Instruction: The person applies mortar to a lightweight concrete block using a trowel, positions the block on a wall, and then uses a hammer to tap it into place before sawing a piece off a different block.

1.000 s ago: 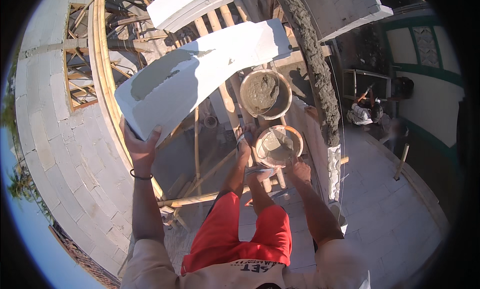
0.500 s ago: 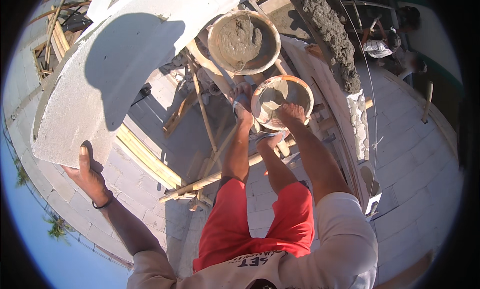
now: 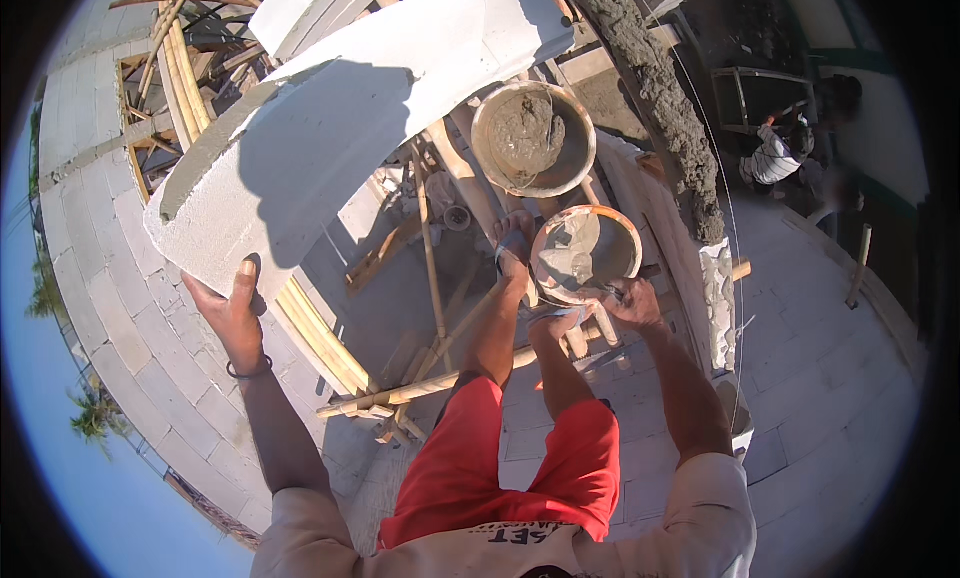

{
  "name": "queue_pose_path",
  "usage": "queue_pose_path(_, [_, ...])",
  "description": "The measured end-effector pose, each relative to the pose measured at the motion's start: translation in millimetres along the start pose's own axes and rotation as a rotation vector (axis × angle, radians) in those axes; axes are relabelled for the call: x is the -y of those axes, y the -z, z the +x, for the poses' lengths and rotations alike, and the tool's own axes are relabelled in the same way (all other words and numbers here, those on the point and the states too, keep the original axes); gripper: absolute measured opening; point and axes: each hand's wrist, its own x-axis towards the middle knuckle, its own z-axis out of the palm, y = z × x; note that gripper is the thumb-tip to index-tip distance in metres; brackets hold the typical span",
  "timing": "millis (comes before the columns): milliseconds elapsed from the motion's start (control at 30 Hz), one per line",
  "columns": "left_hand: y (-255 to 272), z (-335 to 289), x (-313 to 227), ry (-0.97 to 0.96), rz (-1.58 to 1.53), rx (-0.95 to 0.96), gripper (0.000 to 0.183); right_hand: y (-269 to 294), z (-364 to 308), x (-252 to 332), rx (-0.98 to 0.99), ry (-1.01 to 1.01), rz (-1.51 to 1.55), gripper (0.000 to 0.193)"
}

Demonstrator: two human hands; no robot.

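A long white lightweight concrete block slants across the upper left, with a grey mortar strip along its far-left edge. My left hand grips its near lower corner, thumb on the face and fingers beneath. My right hand is closed at the near right rim of the smaller orange-rimmed bucket; what its fingers hold is too dark and small to make out. Grey mortar lies in that bucket. Just beyond stands a larger tub with a heap of wet mortar.
My feet stand beside the bucket among bamboo poles. A wall top coated in mortar runs along the right, with a taut string by it. Below, at the far right, a person is at work. Block walls drop away on both sides.
My right hand has moved from inside the bucket to its near right rim. The view has shifted, so the block and buckets appear farther right. The left hand keeps its grip.
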Motion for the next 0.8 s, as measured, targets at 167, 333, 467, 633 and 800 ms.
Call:
queue_pose_path(167, [9,-5,3,-0.05,0.043,0.002,0.088,29,62,135,-0.313,0.119,0.55,0.033])
queue_pose_path(333, [-2,-16,-8,0.102,-0.181,0.002,0.099,62,160,247,-0.574,0.195,0.334,0.028])
queue_pose_path(467, [4,-19,9,0.019,0.104,-0.021,0.099,77,201,313,-0.705,0.276,0.054,0.025])
queue_pose_path(633, [1,-19,-2,0.073,0.061,-0.024,0.098,77,174,313,-0.566,0.332,-0.252,0.029])
queue_pose_path(800, [8,-19,-5,0.041,0.083,-0.014,0.096,123,131,331,-0.367,0.283,-0.3,0.033])
